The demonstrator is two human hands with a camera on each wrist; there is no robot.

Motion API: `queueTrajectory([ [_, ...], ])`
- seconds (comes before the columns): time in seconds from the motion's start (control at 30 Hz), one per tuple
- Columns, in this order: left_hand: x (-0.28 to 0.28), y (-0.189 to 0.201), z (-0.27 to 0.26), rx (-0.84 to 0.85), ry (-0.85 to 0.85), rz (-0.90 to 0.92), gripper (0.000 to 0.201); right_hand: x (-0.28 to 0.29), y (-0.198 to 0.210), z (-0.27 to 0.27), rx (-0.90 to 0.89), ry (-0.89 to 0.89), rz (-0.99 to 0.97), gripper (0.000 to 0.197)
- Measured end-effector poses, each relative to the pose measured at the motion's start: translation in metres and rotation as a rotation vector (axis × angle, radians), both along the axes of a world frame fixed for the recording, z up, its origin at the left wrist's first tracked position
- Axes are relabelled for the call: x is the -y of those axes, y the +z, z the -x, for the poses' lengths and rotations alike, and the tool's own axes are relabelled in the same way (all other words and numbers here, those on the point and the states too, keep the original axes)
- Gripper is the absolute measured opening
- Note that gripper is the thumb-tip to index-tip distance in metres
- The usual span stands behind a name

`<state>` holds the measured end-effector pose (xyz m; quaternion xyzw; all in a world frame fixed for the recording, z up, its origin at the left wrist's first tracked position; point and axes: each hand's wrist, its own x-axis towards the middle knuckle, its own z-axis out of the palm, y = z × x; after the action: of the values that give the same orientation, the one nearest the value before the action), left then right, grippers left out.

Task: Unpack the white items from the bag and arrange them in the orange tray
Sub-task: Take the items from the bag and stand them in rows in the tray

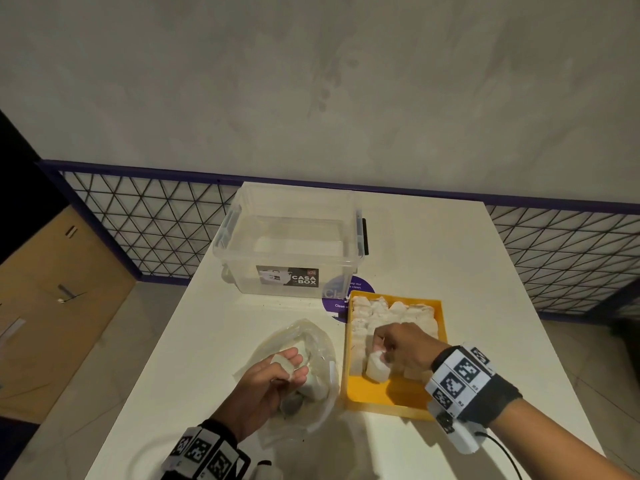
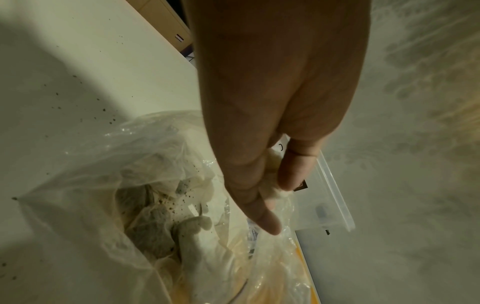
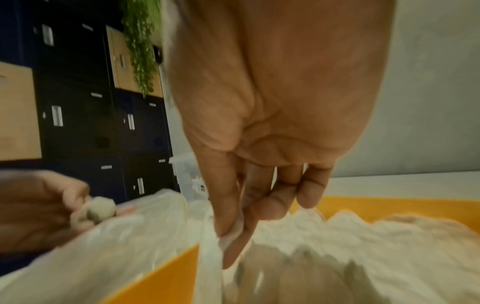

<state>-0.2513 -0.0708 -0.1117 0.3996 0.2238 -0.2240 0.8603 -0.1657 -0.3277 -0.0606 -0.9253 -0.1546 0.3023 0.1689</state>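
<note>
Overhead, my white table [image 1: 433, 258] fills the middle of the frame, its far edge against a grey wall, with bare surface along the right side and in the lower right. Toward the upper centre sits a clear plastic storage box [image 1: 291, 244], lid off, labelled "CASA BOX". Just below it and to the right lies the orange tray [image 1: 391, 398], partly covering a purple round sticker [image 1: 334, 301]; rows of white items [image 1: 391, 311] fill its far part, while the near strip shows bare orange floor. Just left of the tray, touching its left wall, a crumpled clear bag [image 1: 311, 341] lies open with more white pieces inside. My right hand [image 1: 405, 344] is over the tray's middle, thumb and forefinger pinching the top of a white item [image 1: 376, 367] standing on the tray floor. My left hand [image 1: 273, 379] hovers over the bag, fingers curled around another white piece [image 1: 282, 363].
</note>
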Motion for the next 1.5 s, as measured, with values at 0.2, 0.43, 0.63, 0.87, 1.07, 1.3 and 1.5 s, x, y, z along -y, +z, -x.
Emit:
queueTrajectory([
  [0.2, 0.003, -0.002, -0.001, -0.017, -0.008, -0.004, 0.040, -0.003, -0.028, -0.002, 0.166, 0.050, 0.152, 0.023],
  [0.43, 0.007, 0.003, 0.001, -0.003, -0.049, -0.148, 0.027, -0.004, -0.041, -0.004, 0.417, 0.149, 0.238, 0.025],
  [0.63, 0.009, 0.006, 0.000, 0.042, -0.075, -0.175, 0.046, -0.019, -0.019, 0.007, 0.645, 0.100, -0.106, 0.024],
  [0.87, 0.017, 0.014, 0.000, 0.141, -0.139, -0.256, 0.075, -0.077, 0.006, 0.027, 0.309, 0.353, -0.365, 0.035],
  [1.07, 0.006, 0.015, 0.002, 0.169, -0.032, -0.379, 0.065, -0.091, -0.008, 0.024, 0.256, 0.119, -0.516, 0.020],
  [1.3, -0.002, 0.019, 0.001, 0.217, 0.125, -0.489, 0.033, -0.090, -0.014, 0.030, 0.193, 0.020, -0.516, 0.025],
  [1.5, 0.003, 0.025, -0.001, 0.297, 0.124, -0.614, 0.024, -0.097, -0.004, 0.027, 0.235, 0.095, -0.539, 0.024],
])
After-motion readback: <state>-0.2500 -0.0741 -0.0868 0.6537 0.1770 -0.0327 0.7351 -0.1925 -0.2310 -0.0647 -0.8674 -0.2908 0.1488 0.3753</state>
